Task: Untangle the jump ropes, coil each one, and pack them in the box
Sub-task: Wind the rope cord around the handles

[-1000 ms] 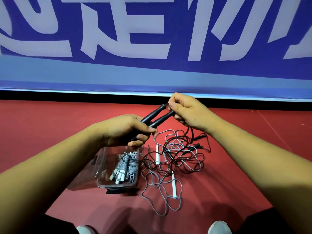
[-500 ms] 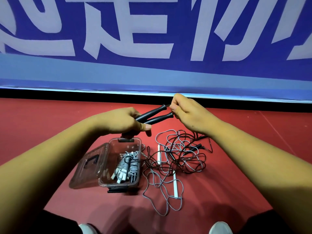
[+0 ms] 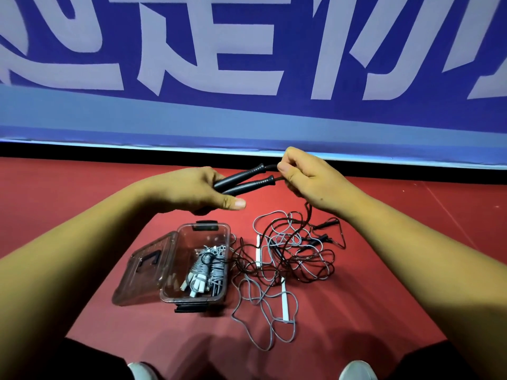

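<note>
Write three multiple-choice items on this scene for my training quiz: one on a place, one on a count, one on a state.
1. The clear box stands: A left of the rope tangle; B right of it; C on a shelf.
2. The left hand grips how many black handles? A one; B two; C four.
3. The box's lid is: A open; B latched; C missing.
Answers: A, the box sits left of the tangle; B, two handles show in that hand; A, the lid lies swung open.
</note>
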Demonstrator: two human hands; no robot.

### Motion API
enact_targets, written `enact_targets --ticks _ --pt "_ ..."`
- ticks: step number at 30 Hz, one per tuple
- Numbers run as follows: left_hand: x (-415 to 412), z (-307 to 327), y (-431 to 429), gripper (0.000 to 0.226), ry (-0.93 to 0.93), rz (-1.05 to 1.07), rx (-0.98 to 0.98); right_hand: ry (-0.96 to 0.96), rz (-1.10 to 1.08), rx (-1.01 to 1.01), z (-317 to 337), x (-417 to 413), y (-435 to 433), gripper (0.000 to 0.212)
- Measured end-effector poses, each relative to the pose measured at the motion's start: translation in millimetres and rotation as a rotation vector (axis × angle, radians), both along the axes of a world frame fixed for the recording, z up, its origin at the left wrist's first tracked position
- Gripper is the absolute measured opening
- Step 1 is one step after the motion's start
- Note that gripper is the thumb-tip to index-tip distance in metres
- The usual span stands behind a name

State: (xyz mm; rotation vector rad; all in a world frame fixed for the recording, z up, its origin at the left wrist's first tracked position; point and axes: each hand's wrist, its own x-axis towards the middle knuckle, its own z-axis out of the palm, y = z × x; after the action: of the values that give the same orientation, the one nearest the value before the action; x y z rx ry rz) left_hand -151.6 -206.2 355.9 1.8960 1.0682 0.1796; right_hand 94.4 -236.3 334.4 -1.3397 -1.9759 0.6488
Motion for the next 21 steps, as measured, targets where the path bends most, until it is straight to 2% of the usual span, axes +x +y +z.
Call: enact_targets --ticks 2,5,7,9,14,16,19,21 --pt "-1 -5 2 0.047 -0.120 0.034 -0.084 0.067 0.016 -0.007 1 0 2 0.027" --pt "3 -14 2 0.042 -0.390 0.103 -0.212 0.280 -0.032 -0.098 1 4 6 0.034" --pt "8 -15 1 0.032 -0.636 0.199 -0.295 0.302 -0.088 -0.109 -2 9 8 0.038" --pt "13 -14 1 0.035 -0.801 0.290 -0.333 0.286 -0.085 -0.145 -10 11 8 0.037" --pt "26 -15 0 0.034 -0.973 0.558 -0.364 0.449 0.033 -0.393 -37 -15 2 0.032" --pt "29 -18 2 0.040 -1.036 0.624 -0.356 0.468 0.032 -0.468 -47 -28 -3 0.034" --pt "31 -22 5 0.042 -1.021 0.696 -0.303 0.441 0.024 -0.541 -58 -40 -8 0.036" --pt "31 -25 6 0.040 -1.042 0.756 -0.296 0.517 0.037 -0.586 -59 -44 -10 0.035"
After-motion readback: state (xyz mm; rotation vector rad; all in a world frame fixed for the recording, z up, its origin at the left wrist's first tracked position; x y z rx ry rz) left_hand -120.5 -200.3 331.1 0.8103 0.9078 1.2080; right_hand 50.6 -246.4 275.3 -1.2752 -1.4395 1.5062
